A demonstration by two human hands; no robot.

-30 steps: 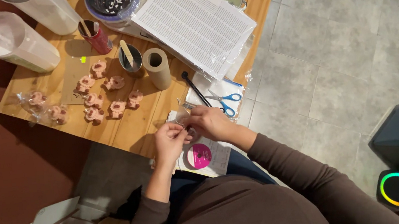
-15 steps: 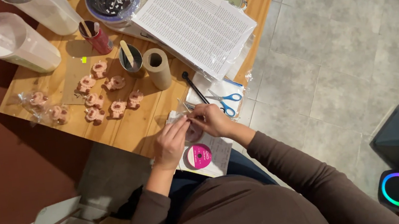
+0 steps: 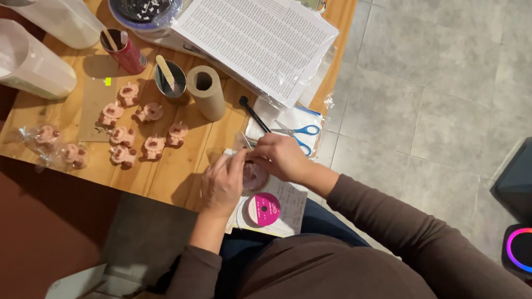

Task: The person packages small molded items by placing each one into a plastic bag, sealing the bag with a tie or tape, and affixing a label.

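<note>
Both hands meet at the near edge of the wooden table (image 3: 167,176). Left hand (image 3: 222,184) & right hand (image 3: 280,156) pinch a small pink round piece in clear wrap (image 3: 254,175) between them, fingers closed tight on it. Pink ribbon spool (image 3: 264,208) sits just below; blue-handled scissors (image 3: 301,132) lie near the right hand.

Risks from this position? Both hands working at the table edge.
1. Both hands, left hand and right hand, pinch a small pink piece right at the wooden table's edge; a slip would likely send it to the floor.
2. The magenta ribbon spool lies on a paper sheet overhanging the edge, so it may slide off.
3. The blue-handled scissors lie beside the right hand; a nudge might knock them off.
</note>
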